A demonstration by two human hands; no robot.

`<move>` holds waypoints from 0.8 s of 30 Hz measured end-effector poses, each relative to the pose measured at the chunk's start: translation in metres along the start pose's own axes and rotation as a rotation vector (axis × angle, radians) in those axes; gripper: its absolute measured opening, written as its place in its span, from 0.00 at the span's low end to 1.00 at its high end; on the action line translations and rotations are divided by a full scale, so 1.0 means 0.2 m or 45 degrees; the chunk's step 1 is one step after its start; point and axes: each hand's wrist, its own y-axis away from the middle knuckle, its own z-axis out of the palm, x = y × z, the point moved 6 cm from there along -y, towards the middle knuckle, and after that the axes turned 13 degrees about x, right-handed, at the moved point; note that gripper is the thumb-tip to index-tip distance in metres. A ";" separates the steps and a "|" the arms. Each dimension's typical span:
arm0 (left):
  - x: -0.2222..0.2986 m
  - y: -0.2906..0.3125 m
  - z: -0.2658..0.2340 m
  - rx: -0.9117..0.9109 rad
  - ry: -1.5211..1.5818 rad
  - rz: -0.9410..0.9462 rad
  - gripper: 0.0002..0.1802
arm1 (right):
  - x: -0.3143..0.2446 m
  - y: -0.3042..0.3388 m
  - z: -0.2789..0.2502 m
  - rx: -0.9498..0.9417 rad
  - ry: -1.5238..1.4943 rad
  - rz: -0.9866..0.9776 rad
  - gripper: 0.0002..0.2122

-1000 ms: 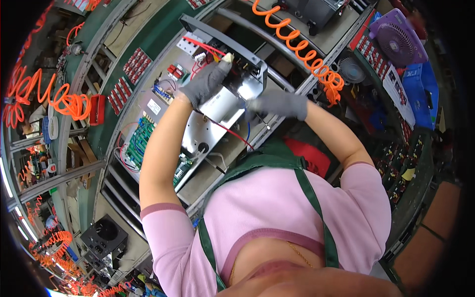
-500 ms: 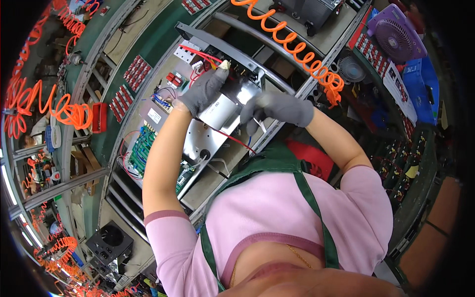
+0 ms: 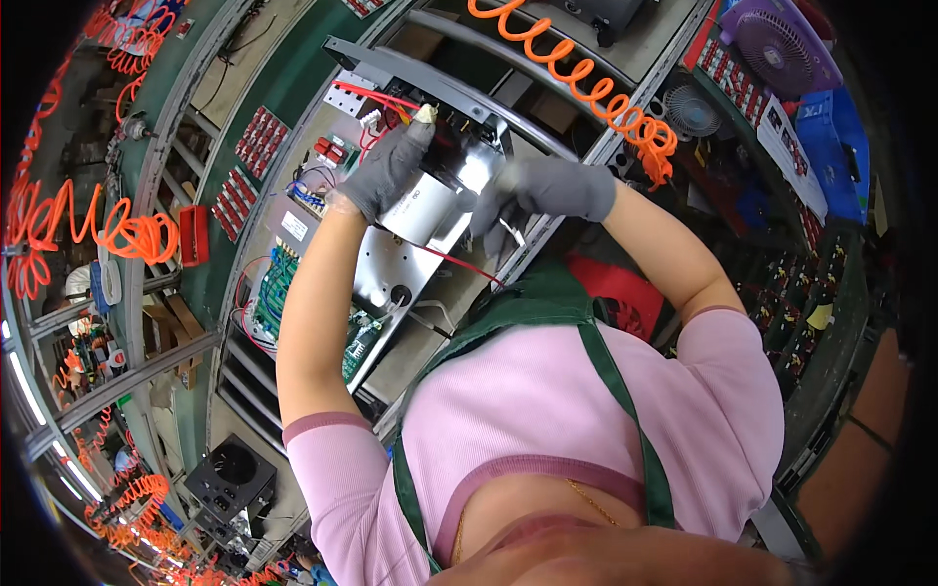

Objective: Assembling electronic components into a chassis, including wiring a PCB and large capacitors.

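Head view: the grey-gloved left hand (image 3: pixel 384 178) curls against a silver metal cylinder (image 3: pixel 420 209) in an open metal chassis (image 3: pixel 379 272); the grey-gloved right hand (image 3: pixel 555 189) bends beside it. I cannot tell either's grip. Apparently two-handed work at the cylinder; next calls for steady support.

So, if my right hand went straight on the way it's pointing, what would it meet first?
Your right hand would probably meet the silver cylinder just to its left, though depth is hard to judge here.
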 end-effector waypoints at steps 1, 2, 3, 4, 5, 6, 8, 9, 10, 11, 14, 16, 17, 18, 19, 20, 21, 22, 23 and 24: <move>0.01 -0.03 -0.01 0.012 -0.058 0.038 0.39 | 0.05 -0.04 -0.06 0.162 0.351 0.121 0.28; 0.01 -0.03 -0.01 0.046 -0.098 0.094 0.40 | 0.05 -0.05 -0.09 0.284 0.754 0.035 0.30; 0.02 -0.03 -0.01 0.080 -0.137 0.151 0.40 | 0.03 -0.05 -0.11 0.408 1.156 -0.050 0.31; 0.04 -0.02 -0.01 0.007 -0.145 0.075 0.41 | -0.03 -0.01 -0.05 0.287 0.889 -0.016 0.33; 0.02 -0.01 -0.02 0.039 -0.134 0.039 0.41 | -0.07 0.02 -0.02 0.167 0.561 -0.092 0.33; 0.00 -0.01 -0.02 0.072 -0.123 0.002 0.41 | -0.10 0.04 0.00 0.047 0.231 -0.164 0.33; -0.01 -0.03 -0.02 0.083 -0.045 -0.024 0.43 | -0.09 0.04 -0.02 -0.044 0.015 -0.041 0.36; -0.01 -0.02 -0.01 0.072 -0.085 0.006 0.43 | -0.04 0.03 -0.04 0.068 0.382 -0.063 0.35; 0.01 -0.01 -0.01 0.065 -0.127 0.045 0.43 | 0.00 0.01 -0.06 0.184 0.756 -0.089 0.34; 0.02 -0.01 -0.01 0.059 -0.169 0.085 0.43 | 0.02 -0.01 -0.09 0.302 1.129 -0.113 0.33; -0.07 -0.04 -0.05 0.100 -0.267 0.059 0.42 | 0.02 -0.03 -0.08 0.316 1.175 -0.165 0.23; -0.05 -0.03 -0.03 0.075 -0.248 0.044 0.42 | -0.01 -0.05 -0.07 0.410 1.187 -0.394 0.19; -0.01 -0.03 -0.02 0.051 -0.216 0.045 0.41 | -0.01 -0.07 -0.07 0.494 1.138 -0.543 0.17; 0.03 -0.02 0.00 0.001 -0.133 0.040 0.41 | -0.02 -0.07 -0.07 0.578 1.085 -0.692 0.16; 0.08 -0.01 0.01 -0.042 -0.052 0.036 0.41 | -0.03 -0.07 -0.06 0.595 1.231 -0.624 0.15; 0.04 -0.02 -0.01 0.007 -0.101 0.058 0.41 | -0.04 -0.05 -0.03 0.612 1.377 -0.554 0.15; -0.02 -0.03 -0.03 0.056 -0.150 0.081 0.41 | -0.04 -0.05 -0.02 0.628 1.522 -0.481 0.15; -0.01 -0.03 -0.02 0.055 -0.163 0.079 0.41 | -0.05 -0.05 -0.02 0.659 1.532 -0.503 0.15; 0.00 -0.03 -0.02 0.056 -0.176 0.081 0.41 | -0.05 -0.05 -0.01 0.689 1.543 -0.525 0.14; 0.01 -0.03 -0.01 0.009 -0.155 0.060 0.41 | -0.05 -0.04 -0.01 0.720 1.553 -0.546 0.13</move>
